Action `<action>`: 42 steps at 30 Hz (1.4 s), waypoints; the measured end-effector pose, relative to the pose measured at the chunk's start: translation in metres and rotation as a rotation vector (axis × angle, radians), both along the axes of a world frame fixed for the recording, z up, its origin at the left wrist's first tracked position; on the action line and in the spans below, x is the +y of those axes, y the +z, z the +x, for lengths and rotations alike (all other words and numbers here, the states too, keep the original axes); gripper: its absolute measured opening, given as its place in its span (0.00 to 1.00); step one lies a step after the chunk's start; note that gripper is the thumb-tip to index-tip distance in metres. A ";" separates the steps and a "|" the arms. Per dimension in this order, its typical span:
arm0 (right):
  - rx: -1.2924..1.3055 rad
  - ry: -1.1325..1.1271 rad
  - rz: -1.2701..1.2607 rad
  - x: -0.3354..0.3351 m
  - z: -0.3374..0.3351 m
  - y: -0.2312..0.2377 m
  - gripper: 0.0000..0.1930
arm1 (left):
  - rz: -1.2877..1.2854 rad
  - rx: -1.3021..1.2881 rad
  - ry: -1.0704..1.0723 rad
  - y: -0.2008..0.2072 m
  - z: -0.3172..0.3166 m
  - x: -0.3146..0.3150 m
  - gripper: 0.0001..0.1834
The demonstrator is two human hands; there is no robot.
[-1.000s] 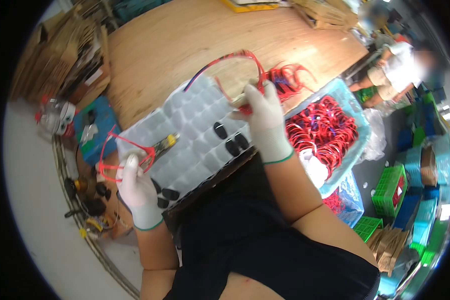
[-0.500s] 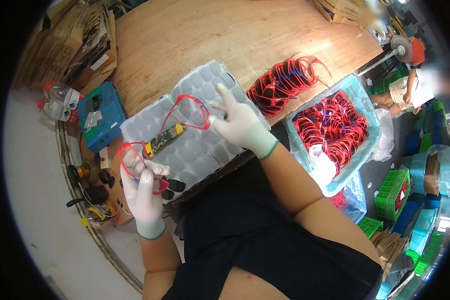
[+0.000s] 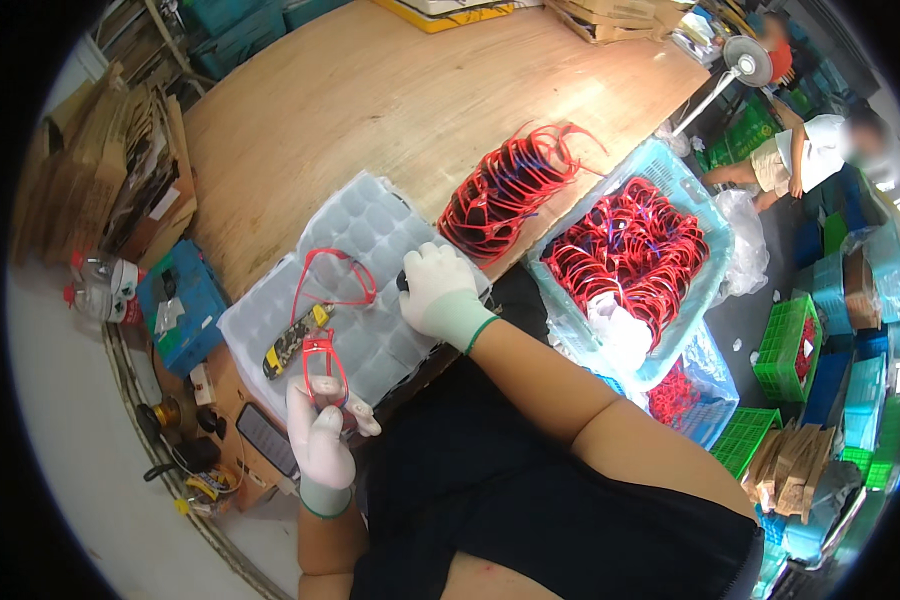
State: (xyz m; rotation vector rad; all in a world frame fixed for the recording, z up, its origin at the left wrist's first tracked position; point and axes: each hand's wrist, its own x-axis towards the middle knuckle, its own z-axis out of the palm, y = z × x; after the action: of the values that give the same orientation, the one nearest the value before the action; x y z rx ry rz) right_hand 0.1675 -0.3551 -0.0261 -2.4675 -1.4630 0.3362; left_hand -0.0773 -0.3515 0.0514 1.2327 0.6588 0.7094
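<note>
My gloved left hand (image 3: pixel 322 430) is closed on a red pair of glasses (image 3: pixel 322 352), its frame standing up from the fingers at the near edge of the grey moulded tray (image 3: pixel 390 210). My gloved right hand (image 3: pixel 440 290) has its fingers curled over the tray's right part. A small dark piece (image 3: pixel 403 281), perhaps a lens, shows at its fingertips. Another red pair of glasses (image 3: pixel 370 290) lies on the tray between the hands, touched by neither. Beside it rests a yellow-ended, camouflage-patterned tool (image 3: pixel 295 340), its kind unclear.
Beyond the tray, a row of red glasses with dark lenses (image 3: pixel 505 190) sits on the wooden table (image 3: pixel 320 100). To the right stands a light-blue basket (image 3: pixel 715 225) heaped with more. A blue box (image 3: pixel 182 310) and a phone (image 3: pixel 266 440) are at left. A person (image 3: pixel 820 145) is at far right.
My right hand has drawn back and its spread fingers have curled. My left hand has shifted toward me and turned the glasses upright. The view has swung, and a phone shows at left.
</note>
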 end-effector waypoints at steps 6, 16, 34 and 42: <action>-0.034 0.012 -0.033 0.003 0.001 0.007 0.17 | 0.042 0.030 0.003 -0.003 0.008 -0.003 0.10; 1.373 0.316 0.470 -0.034 -0.030 0.062 0.14 | 0.360 0.442 0.059 0.000 0.016 0.015 0.16; 2.029 0.234 0.200 -0.031 -0.027 0.069 0.15 | 0.137 0.046 -0.276 0.018 0.014 0.017 0.12; 1.967 0.140 0.243 -0.033 -0.036 0.071 0.13 | 0.122 0.116 -0.144 0.015 0.005 0.016 0.14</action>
State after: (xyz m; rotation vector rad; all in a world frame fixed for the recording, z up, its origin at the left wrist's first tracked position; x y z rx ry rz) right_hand 0.1311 -0.3884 0.0452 -0.7622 -0.5436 1.6974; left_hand -0.0724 -0.3358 0.0667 1.4275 0.6222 0.5679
